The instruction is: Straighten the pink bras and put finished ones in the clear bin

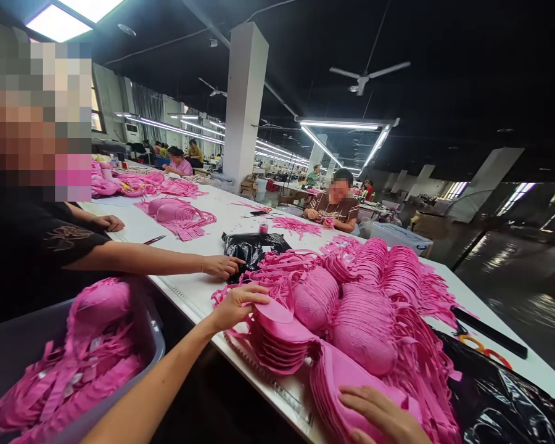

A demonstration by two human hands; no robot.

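Pink fabric under both hands: the left hand [234, 308] has its fingers narrow, thumb and forefinger at the outer edge of the top cup [275, 310]; grip looks light, thumb partly hidden. The right hand [382, 416] lies across the near pile of cups [346, 373], fingers slightly spread and apparently not pinching; its lower part is out of view. Location: the bras are nested at the near edge of the white counter [222, 209], smooth inner sides up beneath the hands. Just beyond, touching, are rows of rounded cups [365, 333], with loose straps [420, 364] along their right side. Handling note (judgement): best done with the left fingers taking one layer by its rim, the right palm steadying the pile with light, even pressure; a hard press could crease the moulded cups, and a sideways pull could fan the stack or drag tangled straps. Keeping the rims aligned and inside the counter edge should limit slumping. Farther out: a co-worker's hand [222, 266] on a black plastic packet [254, 243] beyond the left hand; a black plastic bag [499, 394] to the right, with orange loops [472, 338], probably scissor handles, beside it. More pink bras [102, 302] fill part of a grey tub [157, 345] left of the counter.
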